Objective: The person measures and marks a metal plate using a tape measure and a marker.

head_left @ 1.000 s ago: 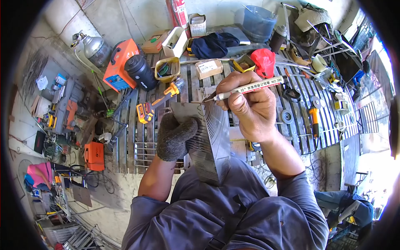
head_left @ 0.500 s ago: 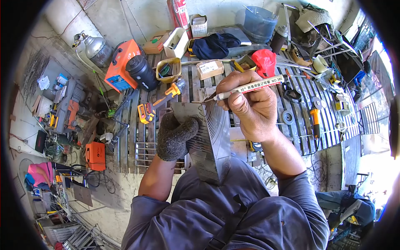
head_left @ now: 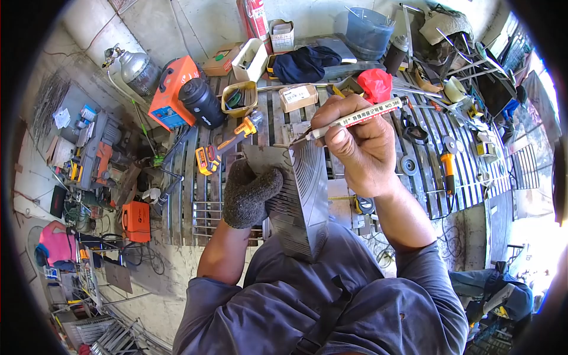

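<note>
In my left hand, which wears a dark knitted glove, is an angular grey metal piece with ridged faces. The gloved fingers are closed around its left side, and its lower end rests near my lap. My bare right hand pinches a white marker pen with printed lettering between thumb and fingers. The pen slants down to the left, its tip right at the top edge of the metal piece.
Beyond my left hand, a yellow-and-black cordless tool lies on the slatted table. A tape measure sits beside my right forearm. Further right is an orange-handled grinder. A person in pink is at the far left.
My right hand has shifted slightly right, and the marker pen has rolled so its lettering faces the other way up. The metal piece stays almost still. The person in pink has changed posture.
</note>
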`<state>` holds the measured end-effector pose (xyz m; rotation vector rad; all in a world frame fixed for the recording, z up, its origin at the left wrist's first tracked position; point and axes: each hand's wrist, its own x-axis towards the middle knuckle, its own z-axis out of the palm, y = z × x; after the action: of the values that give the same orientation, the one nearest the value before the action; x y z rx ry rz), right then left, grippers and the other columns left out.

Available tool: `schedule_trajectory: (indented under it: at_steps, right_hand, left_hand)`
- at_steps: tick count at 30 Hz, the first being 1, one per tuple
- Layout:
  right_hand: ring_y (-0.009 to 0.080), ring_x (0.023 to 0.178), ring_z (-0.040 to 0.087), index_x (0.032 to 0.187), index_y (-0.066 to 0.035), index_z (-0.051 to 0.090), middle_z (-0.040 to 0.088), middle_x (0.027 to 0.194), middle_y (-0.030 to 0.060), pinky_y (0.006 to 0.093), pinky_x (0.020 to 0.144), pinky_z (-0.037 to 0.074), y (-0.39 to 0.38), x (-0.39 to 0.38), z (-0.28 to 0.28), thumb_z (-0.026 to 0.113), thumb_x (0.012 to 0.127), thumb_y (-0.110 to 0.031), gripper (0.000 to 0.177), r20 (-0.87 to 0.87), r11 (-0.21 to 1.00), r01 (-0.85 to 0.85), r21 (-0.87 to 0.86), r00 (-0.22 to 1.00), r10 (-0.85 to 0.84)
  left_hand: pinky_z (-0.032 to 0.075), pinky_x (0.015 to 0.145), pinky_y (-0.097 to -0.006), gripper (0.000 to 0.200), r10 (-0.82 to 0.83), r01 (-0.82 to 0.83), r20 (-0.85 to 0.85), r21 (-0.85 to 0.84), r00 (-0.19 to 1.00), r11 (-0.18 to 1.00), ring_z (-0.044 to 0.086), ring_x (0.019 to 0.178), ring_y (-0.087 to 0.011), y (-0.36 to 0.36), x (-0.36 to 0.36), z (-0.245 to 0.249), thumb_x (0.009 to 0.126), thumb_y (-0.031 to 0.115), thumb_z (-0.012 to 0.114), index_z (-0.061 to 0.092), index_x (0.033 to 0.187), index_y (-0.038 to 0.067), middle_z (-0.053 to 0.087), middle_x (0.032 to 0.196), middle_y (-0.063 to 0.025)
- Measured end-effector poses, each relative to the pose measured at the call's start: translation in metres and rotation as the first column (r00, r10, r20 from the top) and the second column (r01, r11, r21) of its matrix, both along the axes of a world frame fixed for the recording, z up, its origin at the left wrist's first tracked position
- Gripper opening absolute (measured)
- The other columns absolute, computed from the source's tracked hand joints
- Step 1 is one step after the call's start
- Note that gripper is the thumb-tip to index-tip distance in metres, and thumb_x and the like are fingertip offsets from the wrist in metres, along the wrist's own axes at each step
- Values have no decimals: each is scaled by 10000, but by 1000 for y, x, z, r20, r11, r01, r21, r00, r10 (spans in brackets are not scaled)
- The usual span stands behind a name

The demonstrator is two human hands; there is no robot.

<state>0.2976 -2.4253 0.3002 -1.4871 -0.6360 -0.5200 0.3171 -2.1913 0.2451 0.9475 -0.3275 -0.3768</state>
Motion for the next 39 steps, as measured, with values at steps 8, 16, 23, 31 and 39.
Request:
schedule_trajectory:
  at_steps: [8,16,23,31,39]
  right_hand:
    - [105,916,573,1147,14,681,643,1046,43,276,822,473,-5,3,-3,683,1110,-248,265,-30,998,64,5,998,-64]
    - [132,911,583,1194,22,652,663,1077,64,281,845,487,-17,4,19,642,1125,-199,232,175,985,155,-80,975,-139]
    - [294,941,713,1214,32,609,715,1090,165,378,828,573,-12,-11,55,766,979,3,284,368,905,234,-355,925,-95]
    - [348,965,766,1221,-23,621,737,1101,163,377,781,615,4,-19,52,800,968,-64,313,413,816,313,-486,905,-101]
    - [328,898,771,1224,-23,623,740,1071,194,365,753,619,11,-18,53,808,978,-112,320,451,823,332,-460,886,-106]
  left_hand:
    - [615,782,-309,298,-13,13,-2,-17,1000,1000,757,870,-156,3,2,-8,937,48,763,731,1217,-51,786,1012,-78]
    - [610,787,-307,307,-36,38,-43,47,998,998,747,880,-143,2,3,0,948,81,778,735,1227,-40,783,1031,-67]
    - [616,773,-323,310,-90,82,26,225,996,971,747,899,-135,-1,7,8,968,113,775,740,1239,-34,780,1025,-71]
    - [602,700,-344,256,-74,-52,388,303,919,952,744,793,-127,-5,16,-14,1019,226,768,807,1121,-6,803,883,-85]
    - [599,723,-370,192,-101,-39,438,299,893,954,766,816,-223,-5,11,-3,1010,187,765,817,1166,88,803,977,-124]
